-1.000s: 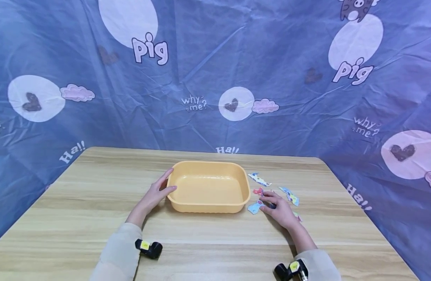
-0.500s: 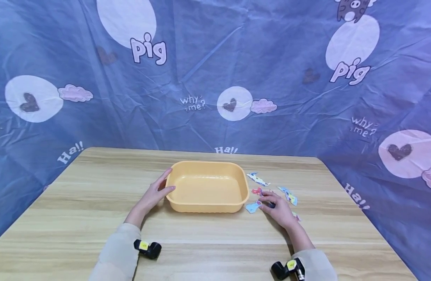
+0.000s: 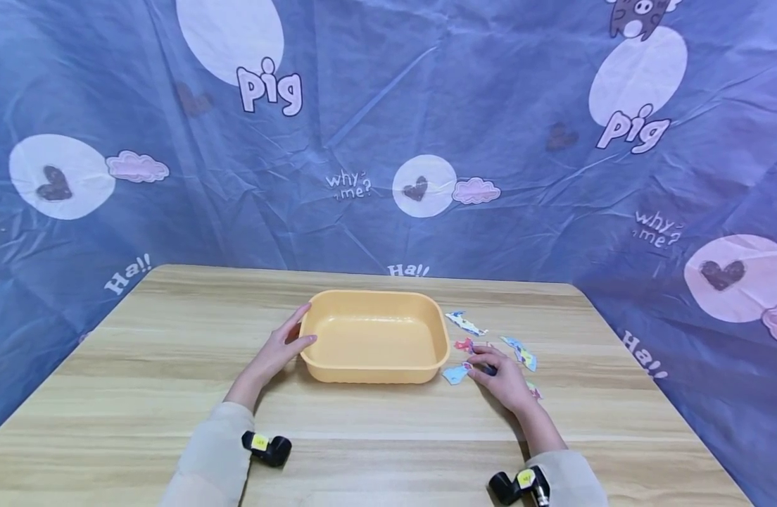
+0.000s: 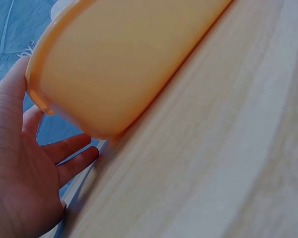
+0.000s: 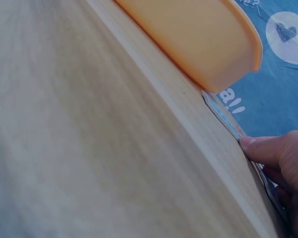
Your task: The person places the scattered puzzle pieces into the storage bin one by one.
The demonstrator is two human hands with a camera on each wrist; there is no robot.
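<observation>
A yellow-orange plastic basin (image 3: 376,331) stands upright on the table. My left hand (image 3: 281,352) grips its left end, the thumb over the rim and other fingers against the outer wall in the left wrist view. Right of the basin, my right hand (image 3: 502,377) rests low over several flat, colourful printed paper scraps. Its thumb touches the edge of a light-blue scrap (image 3: 455,374), while the index fingertip lies apart, by a red scrap (image 3: 464,345). A dark patch (image 3: 488,369) shows under the bent fingers, partly hidden. In the right wrist view the thumb meets a thin scrap edge (image 5: 222,113).
A white-and-blue scrap (image 3: 466,323) lies behind the right hand, a blue-and-yellow one (image 3: 521,353) to its right. Another scrap (image 3: 535,391) peeks out beside the wrist. The wooden table (image 3: 192,331) ends at a blue printed cloth (image 3: 363,120). Both sleeves carry black cameras.
</observation>
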